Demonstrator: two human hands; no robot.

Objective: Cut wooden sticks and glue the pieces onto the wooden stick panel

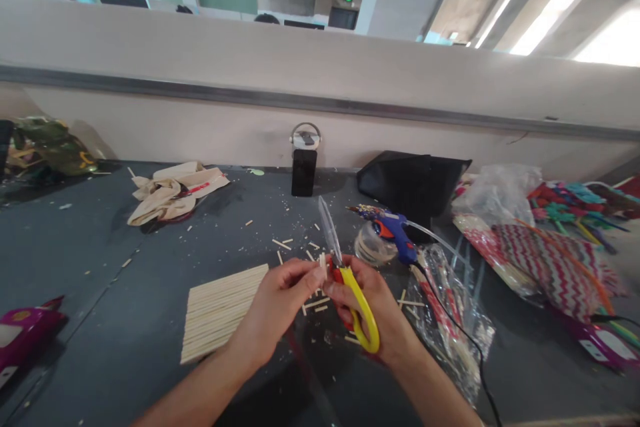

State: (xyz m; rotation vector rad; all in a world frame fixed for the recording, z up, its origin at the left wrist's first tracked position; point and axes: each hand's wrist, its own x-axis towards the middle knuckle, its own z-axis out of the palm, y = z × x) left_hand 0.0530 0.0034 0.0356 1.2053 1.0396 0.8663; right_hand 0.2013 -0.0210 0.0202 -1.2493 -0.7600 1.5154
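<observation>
My right hand (373,310) grips yellow-handled scissors (357,303), blades pointing up and away over the table. My left hand (283,300) pinches a short pale wooden stick (323,265) at the base of the blades. A flat mat of glued wooden sticks (220,310) lies on the dark table just left of my left hand. Small cut stick pieces (295,247) are scattered around and beyond both hands.
A blue glue gun (393,230) lies behind my right hand beside a tape roll (373,247). Clear packets of sticks (445,310) and patterned craft bags (545,260) fill the right. A black phone stand (304,170), black bag (413,180) and beige cloth (173,197) sit farther back.
</observation>
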